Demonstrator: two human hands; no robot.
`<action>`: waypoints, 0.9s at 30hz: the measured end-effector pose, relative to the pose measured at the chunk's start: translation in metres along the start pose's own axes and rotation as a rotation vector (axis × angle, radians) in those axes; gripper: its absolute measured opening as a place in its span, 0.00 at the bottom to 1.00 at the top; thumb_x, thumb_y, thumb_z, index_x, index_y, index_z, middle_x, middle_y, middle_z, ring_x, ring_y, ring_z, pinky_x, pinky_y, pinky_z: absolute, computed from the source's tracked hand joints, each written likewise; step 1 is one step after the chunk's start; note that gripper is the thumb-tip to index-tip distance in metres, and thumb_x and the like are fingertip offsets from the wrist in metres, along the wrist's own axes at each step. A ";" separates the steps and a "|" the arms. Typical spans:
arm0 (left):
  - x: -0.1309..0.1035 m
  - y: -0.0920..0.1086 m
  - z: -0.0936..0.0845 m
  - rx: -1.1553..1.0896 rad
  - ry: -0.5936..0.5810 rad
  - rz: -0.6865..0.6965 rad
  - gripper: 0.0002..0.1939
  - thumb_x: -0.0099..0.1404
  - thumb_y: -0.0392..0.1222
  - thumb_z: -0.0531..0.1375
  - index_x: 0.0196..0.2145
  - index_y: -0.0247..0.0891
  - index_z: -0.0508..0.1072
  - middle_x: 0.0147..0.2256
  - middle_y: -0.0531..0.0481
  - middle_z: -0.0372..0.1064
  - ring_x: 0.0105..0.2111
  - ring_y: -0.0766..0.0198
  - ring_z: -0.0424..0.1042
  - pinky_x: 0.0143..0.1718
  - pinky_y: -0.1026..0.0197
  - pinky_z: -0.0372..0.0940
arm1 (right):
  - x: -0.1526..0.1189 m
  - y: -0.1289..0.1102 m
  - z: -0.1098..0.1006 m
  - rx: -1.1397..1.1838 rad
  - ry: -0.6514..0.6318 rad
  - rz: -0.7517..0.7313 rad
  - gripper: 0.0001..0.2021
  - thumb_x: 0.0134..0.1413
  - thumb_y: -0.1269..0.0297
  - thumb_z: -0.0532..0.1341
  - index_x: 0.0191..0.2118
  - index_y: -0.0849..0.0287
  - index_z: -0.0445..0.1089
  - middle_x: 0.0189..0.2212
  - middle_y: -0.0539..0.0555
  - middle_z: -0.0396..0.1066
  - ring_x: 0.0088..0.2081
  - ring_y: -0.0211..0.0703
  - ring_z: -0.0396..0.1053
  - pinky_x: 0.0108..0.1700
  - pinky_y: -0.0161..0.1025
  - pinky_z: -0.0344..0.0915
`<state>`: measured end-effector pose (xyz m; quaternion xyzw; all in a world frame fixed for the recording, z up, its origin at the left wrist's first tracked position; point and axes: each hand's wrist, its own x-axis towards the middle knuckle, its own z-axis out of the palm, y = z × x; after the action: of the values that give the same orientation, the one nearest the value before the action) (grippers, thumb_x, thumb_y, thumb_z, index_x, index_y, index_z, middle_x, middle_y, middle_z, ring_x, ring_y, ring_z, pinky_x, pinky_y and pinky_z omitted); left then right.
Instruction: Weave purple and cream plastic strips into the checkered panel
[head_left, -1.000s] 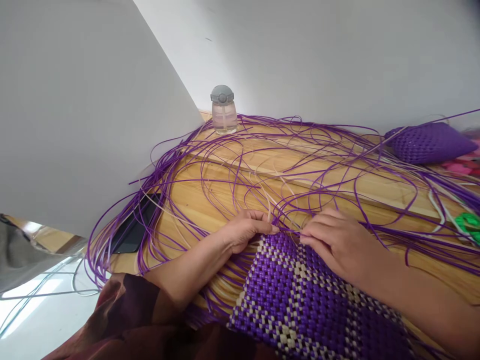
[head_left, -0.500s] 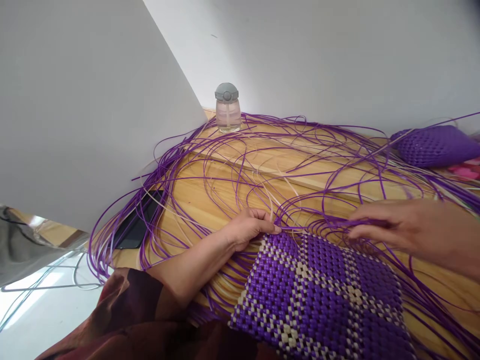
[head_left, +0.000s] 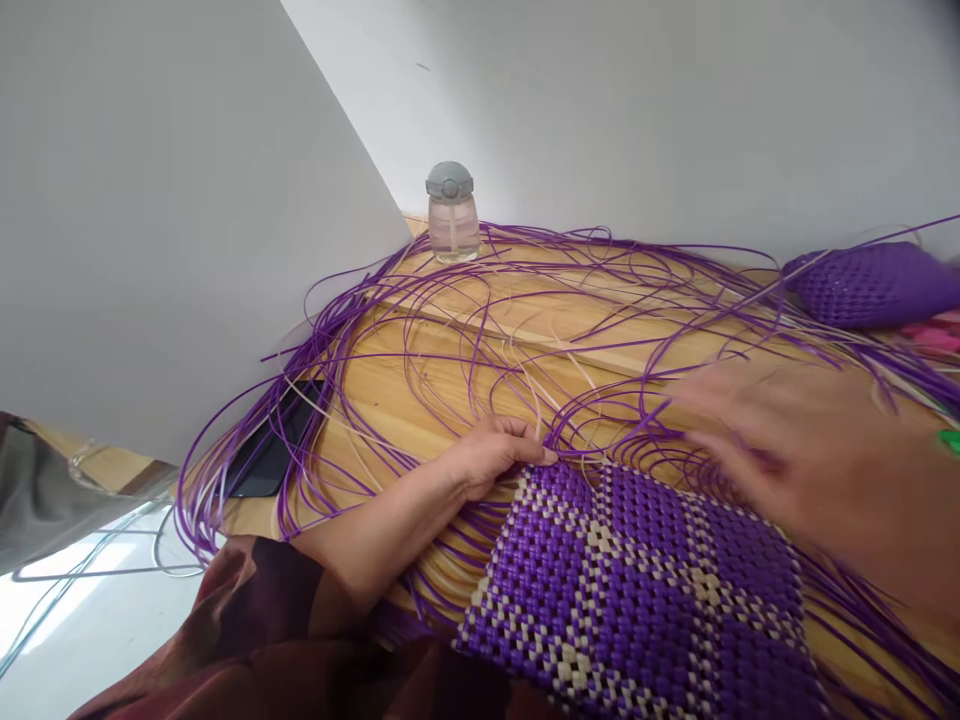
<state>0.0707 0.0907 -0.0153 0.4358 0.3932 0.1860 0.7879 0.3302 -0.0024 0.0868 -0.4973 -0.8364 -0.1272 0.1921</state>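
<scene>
A woven mat of purple and cream plastic strips (head_left: 645, 600) lies in front of me, with long loose strands fanning out from its edges. At its upper left corner my left hand (head_left: 499, 455) is closed, thumb and finger pinching a purple strand against the weave. My right hand (head_left: 817, 470) is over the mat's upper right side, smeared by motion. Purple strands (head_left: 652, 412) run up to its fingertips, and whether it grips one I cannot tell.
Loose purple and cream strands (head_left: 337, 330) sprawl across the wooden table (head_left: 382, 390). A grey-lidded bottle (head_left: 453, 215) stands by the wall. A dark flat device (head_left: 262, 455) lies under strands at left. A purple woven piece (head_left: 874, 285) sits at far right.
My right hand has moved slightly up and nearer the camera, its fingers spreading and blurring. The strand stretched taut between both hands no longer shows. My left hand keeps its pinch.
</scene>
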 end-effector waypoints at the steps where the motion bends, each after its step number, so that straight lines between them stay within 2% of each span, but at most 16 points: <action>1: 0.000 0.000 0.000 0.001 0.002 0.004 0.17 0.40 0.40 0.71 0.17 0.35 0.65 0.16 0.56 0.62 0.18 0.72 0.56 0.23 0.63 0.48 | 0.000 -0.018 0.018 -0.017 -0.052 -0.073 0.13 0.63 0.68 0.55 0.50 0.54 0.72 0.49 0.54 0.74 0.52 0.47 0.69 0.59 0.45 0.63; 2: -0.001 0.001 0.000 -0.003 0.001 0.010 0.17 0.39 0.40 0.71 0.16 0.35 0.65 0.16 0.56 0.62 0.18 0.73 0.56 0.23 0.63 0.48 | 0.000 -0.032 0.034 -0.018 -0.126 -0.162 0.15 0.64 0.71 0.53 0.52 0.60 0.71 0.49 0.56 0.74 0.51 0.46 0.70 0.57 0.44 0.65; 4: -0.001 0.001 0.001 -0.027 -0.015 0.018 0.16 0.39 0.40 0.72 0.17 0.34 0.66 0.17 0.55 0.63 0.18 0.72 0.57 0.24 0.64 0.48 | -0.003 -0.050 0.055 -0.034 -0.114 -0.059 0.13 0.64 0.71 0.53 0.48 0.63 0.72 0.45 0.58 0.76 0.47 0.48 0.72 0.51 0.46 0.70; 5: -0.001 0.002 0.001 -0.038 -0.023 0.020 0.16 0.39 0.41 0.72 0.17 0.34 0.67 0.17 0.55 0.64 0.18 0.72 0.58 0.24 0.64 0.49 | -0.005 -0.054 0.058 -0.020 -0.115 -0.011 0.12 0.64 0.70 0.53 0.46 0.64 0.73 0.42 0.58 0.76 0.44 0.49 0.73 0.48 0.47 0.71; 7: -0.001 0.002 0.002 -0.043 -0.027 0.022 0.17 0.38 0.41 0.72 0.17 0.34 0.67 0.17 0.55 0.63 0.19 0.72 0.58 0.24 0.64 0.49 | -0.007 -0.057 0.053 0.069 -0.164 0.030 0.12 0.65 0.69 0.53 0.43 0.62 0.74 0.39 0.57 0.76 0.41 0.47 0.74 0.43 0.45 0.72; 9: -0.002 0.003 0.002 -0.025 -0.016 0.023 0.18 0.37 0.41 0.72 0.16 0.34 0.66 0.15 0.56 0.61 0.18 0.73 0.56 0.23 0.64 0.47 | -0.006 -0.062 0.038 0.255 -0.260 0.032 0.12 0.65 0.68 0.53 0.43 0.58 0.75 0.39 0.54 0.76 0.40 0.43 0.74 0.43 0.40 0.72; 12: -0.002 0.004 0.001 -0.012 -0.014 0.022 0.17 0.38 0.41 0.72 0.17 0.34 0.66 0.16 0.57 0.61 0.17 0.74 0.55 0.22 0.64 0.47 | 0.003 -0.075 0.019 0.567 -0.371 0.057 0.11 0.64 0.69 0.55 0.43 0.53 0.75 0.48 0.52 0.74 0.49 0.40 0.73 0.50 0.36 0.69; 14: -0.003 0.004 0.001 -0.019 -0.022 0.015 0.17 0.39 0.41 0.72 0.19 0.34 0.67 0.16 0.56 0.63 0.17 0.73 0.57 0.22 0.64 0.48 | 0.012 -0.082 0.018 0.717 -0.432 0.085 0.11 0.64 0.68 0.55 0.40 0.52 0.76 0.49 0.51 0.74 0.55 0.41 0.69 0.55 0.37 0.66; 16: -0.003 0.004 0.001 -0.018 -0.024 0.014 0.16 0.39 0.42 0.72 0.19 0.35 0.67 0.16 0.56 0.63 0.17 0.73 0.57 0.22 0.64 0.48 | 0.019 -0.083 0.025 0.791 -0.454 0.137 0.11 0.64 0.66 0.56 0.37 0.52 0.76 0.46 0.50 0.76 0.55 0.41 0.69 0.55 0.38 0.65; 18: -0.004 0.005 0.001 0.002 -0.022 0.030 0.17 0.39 0.41 0.72 0.18 0.35 0.66 0.16 0.56 0.62 0.17 0.73 0.55 0.21 0.65 0.47 | 0.025 -0.080 0.036 0.793 -0.395 0.237 0.09 0.62 0.65 0.59 0.35 0.52 0.77 0.42 0.50 0.77 0.49 0.41 0.72 0.53 0.40 0.66; 21: -0.004 0.006 0.002 0.019 -0.034 0.069 0.17 0.39 0.41 0.72 0.18 0.34 0.67 0.16 0.57 0.62 0.18 0.74 0.56 0.23 0.65 0.47 | 0.030 -0.071 0.053 0.789 -0.311 0.495 0.06 0.57 0.62 0.62 0.34 0.54 0.77 0.35 0.51 0.77 0.39 0.41 0.73 0.45 0.40 0.67; 24: -0.005 0.006 0.002 0.032 -0.050 0.085 0.18 0.40 0.43 0.73 0.19 0.34 0.67 0.16 0.57 0.61 0.18 0.74 0.55 0.23 0.65 0.46 | 0.032 -0.064 0.066 0.899 -0.339 0.746 0.08 0.54 0.59 0.64 0.33 0.58 0.75 0.29 0.51 0.76 0.31 0.38 0.71 0.36 0.36 0.65; 27: -0.005 0.005 0.001 0.040 -0.056 0.081 0.20 0.41 0.44 0.73 0.20 0.34 0.66 0.16 0.58 0.60 0.17 0.75 0.54 0.22 0.64 0.45 | 0.035 -0.061 0.076 1.038 -0.343 0.883 0.11 0.50 0.58 0.66 0.32 0.61 0.72 0.25 0.50 0.73 0.26 0.35 0.66 0.29 0.34 0.60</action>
<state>0.0682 0.0897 -0.0084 0.4722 0.3568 0.1976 0.7815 0.2467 0.0265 0.0333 -0.6476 -0.5275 0.4586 0.3036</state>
